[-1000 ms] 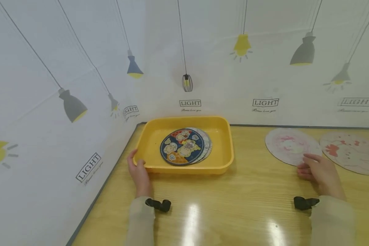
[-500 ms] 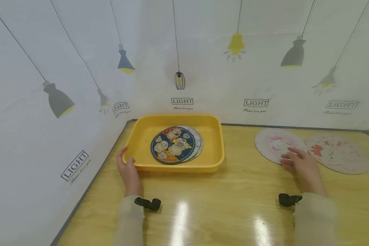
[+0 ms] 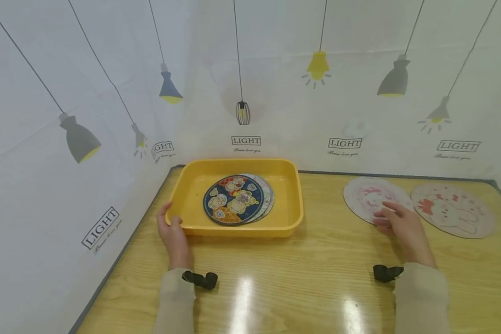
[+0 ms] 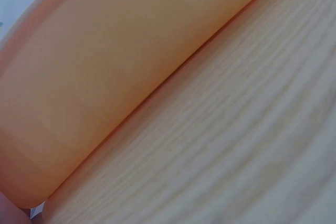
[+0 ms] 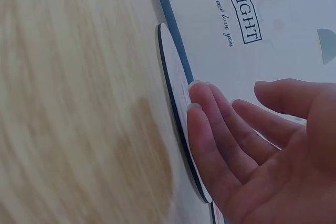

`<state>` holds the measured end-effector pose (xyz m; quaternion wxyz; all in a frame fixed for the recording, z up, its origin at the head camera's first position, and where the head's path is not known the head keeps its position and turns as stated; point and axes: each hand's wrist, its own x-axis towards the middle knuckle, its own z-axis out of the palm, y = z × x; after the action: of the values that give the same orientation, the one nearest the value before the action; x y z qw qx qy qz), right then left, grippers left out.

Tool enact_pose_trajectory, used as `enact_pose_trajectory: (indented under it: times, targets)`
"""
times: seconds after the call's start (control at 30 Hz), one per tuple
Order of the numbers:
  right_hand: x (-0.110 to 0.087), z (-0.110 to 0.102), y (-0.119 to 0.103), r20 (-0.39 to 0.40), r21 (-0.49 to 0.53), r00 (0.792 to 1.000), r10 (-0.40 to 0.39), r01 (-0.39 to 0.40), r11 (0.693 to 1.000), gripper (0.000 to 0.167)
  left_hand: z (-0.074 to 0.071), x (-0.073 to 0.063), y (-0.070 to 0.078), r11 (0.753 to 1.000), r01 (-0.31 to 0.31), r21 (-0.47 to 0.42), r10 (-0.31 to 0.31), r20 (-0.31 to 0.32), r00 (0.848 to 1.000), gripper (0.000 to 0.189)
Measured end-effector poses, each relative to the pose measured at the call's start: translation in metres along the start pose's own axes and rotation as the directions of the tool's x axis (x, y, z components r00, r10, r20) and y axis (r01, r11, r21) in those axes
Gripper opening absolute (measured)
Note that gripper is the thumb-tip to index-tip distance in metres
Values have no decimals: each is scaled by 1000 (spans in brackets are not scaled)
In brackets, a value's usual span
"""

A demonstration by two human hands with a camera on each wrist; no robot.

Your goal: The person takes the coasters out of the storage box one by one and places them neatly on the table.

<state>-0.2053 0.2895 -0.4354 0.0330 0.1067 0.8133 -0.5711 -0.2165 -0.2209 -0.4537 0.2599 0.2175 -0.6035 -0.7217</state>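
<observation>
A shallow yellow tray (image 3: pixel 234 231) stands at the left back of the table. Inside it lies a dark blue round mat (image 3: pixel 235 218) with cartoon bears, overlapping paler round mats (image 3: pixel 269 194) beneath. My left hand (image 3: pixel 176 239) grips the tray's front left corner, thumb over the rim and fingers outside. In the left wrist view the tray's orange-looking side wall (image 4: pixel 105 61) fills the upper left. My right hand (image 3: pixel 407 232) hovers at a pink-printed round mat (image 3: pixel 356 204), fingers loosely bent and thumb apart, holding nothing. The right wrist view shows fingertips beside that thin, dark-edged mat (image 5: pixel 176 87).
Another round mat (image 3: pixel 455 213) with a rabbit print lies at the right, its edge by the first one. A white wall covering (image 3: pixel 292 102) with printed lamps rises behind and left of the wooden table (image 3: pixel 300 278). Each wrist wears a black camera band (image 3: pixel 200 279).
The head view has turned slightly right, so everything appears further left. My right hand has moved a little left over the pink-printed mat. The left hand stays on the tray corner.
</observation>
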Motion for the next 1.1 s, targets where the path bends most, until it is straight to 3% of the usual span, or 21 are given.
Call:
enact_pose_trajectory:
  times: [0.47,0.67,1.1]
  targets:
    - [4,9,-2,26,-8,1000,-9,9,1000,58,-5,-1,-1,1000,-8,27,8,-4,1000,50]
    - [1,17,-18,55,-33,996,-72,74,997,59,-1,-1,-1,999,-16,36,16,-3,1000,49]
    - [1,42,-44,41,64,979,-201,198,978,51,2,1,-1,1000,-18,12,18,6,1000,49]
